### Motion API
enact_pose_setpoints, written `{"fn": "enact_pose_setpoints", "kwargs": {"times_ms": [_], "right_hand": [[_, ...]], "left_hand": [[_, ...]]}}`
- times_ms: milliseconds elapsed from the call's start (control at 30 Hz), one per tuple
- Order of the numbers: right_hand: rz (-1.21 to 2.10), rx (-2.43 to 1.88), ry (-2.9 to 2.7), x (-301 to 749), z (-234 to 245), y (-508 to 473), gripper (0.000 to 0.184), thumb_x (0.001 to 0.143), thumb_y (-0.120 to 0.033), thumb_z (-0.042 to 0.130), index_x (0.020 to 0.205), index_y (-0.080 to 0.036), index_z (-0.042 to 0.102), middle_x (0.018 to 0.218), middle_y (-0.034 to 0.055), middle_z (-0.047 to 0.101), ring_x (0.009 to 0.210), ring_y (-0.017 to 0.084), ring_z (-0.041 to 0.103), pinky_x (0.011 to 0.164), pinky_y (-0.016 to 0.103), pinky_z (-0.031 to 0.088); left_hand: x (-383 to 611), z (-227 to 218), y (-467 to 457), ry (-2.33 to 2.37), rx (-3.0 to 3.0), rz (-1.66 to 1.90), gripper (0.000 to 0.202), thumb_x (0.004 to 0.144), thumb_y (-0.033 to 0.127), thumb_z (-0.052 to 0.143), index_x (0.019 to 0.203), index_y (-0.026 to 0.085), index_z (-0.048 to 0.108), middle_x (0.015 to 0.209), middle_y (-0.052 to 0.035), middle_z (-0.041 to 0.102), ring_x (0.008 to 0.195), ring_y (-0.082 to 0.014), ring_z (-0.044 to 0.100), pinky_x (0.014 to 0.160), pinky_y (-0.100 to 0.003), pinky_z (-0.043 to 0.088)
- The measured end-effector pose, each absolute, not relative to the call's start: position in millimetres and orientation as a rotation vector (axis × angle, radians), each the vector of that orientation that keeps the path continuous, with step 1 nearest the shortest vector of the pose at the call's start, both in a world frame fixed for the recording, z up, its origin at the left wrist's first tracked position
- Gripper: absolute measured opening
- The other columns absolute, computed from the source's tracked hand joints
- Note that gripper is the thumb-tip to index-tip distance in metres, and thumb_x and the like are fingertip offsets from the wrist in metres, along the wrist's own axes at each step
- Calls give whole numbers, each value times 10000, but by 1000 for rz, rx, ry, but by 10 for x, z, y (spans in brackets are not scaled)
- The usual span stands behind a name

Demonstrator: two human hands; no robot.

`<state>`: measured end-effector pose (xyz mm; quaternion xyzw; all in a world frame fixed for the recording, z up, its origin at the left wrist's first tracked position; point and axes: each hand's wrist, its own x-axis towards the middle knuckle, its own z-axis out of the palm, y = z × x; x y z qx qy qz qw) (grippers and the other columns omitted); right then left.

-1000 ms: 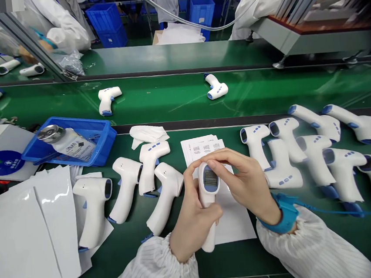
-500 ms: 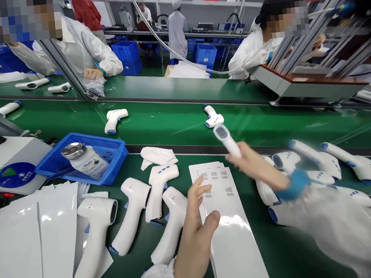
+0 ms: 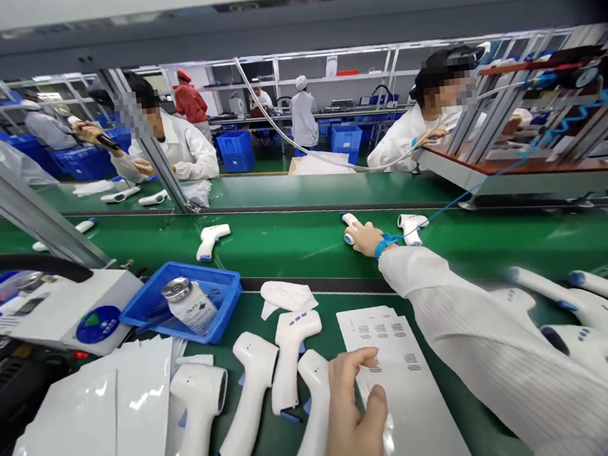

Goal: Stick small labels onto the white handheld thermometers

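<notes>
On the green conveyor belt, my right hand [image 3: 368, 239] has its fingers around a white and blue forehead thermometer [image 3: 350, 220], partly hidden by the hand. Just right of that wrist, another forehead thermometer [image 3: 413, 227] lies on the belt. My left hand [image 3: 355, 406] is open, thumb and fingers apart, over the left edge of a stack of label sheets [image 3: 424, 417]. Left of this hand several white thermometer guns lie on the bench, among them one with blue buttons [image 3: 293, 354] and one at its side [image 3: 250, 398].
A blue tray [image 3: 185, 331] holds a metal-capped bottle [image 3: 189, 303]. Glossy white sheets [image 3: 86, 421] cover the bench's left side. More thermometers [image 3: 581, 309] lie at right, below my sleeve. A metal post [image 3: 26, 190] stands at left. Co-workers sit across the belt.
My right hand has moved forward onto the belt and grips a thermometer there; the one it held is no longer in it. A thermometer now lies beside that wrist. The view has tilted up.
</notes>
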<state>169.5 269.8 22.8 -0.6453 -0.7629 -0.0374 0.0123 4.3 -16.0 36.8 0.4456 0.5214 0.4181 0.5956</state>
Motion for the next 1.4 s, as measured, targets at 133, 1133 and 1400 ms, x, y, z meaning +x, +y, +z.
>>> {"fn": "enact_pose_setpoints", "kwargs": {"times_ms": [133,1133,1400], "right_hand": [[-172,-2070,-2190,1684,459,2501,356,986,-344,524,1285,-151,536,1195,108,640,976,229,661,817,409,551],[806,-1492,-1812,1679,-192,295,188,910,-185,533,873,-231,711,1019,64,728,989,246,643,897,434,502],[913,-1465,-1712,1602,-132,337,87,792,-188,627,714,-223,605,857,33,672,887,240,585,865,421,447]], "left_hand": [[63,394,-188,1344,1050,985,343,863,244,472,1183,243,595,1248,-104,554,1257,-318,480,1061,-510,371],[292,74,-256,1310,1036,1009,651,969,360,492,1532,325,166,1645,-71,167,1446,-276,364,1200,-476,284],[292,87,-252,1337,1074,994,627,982,345,468,1533,320,170,1643,-45,192,1517,-241,189,1235,-463,206]]}}
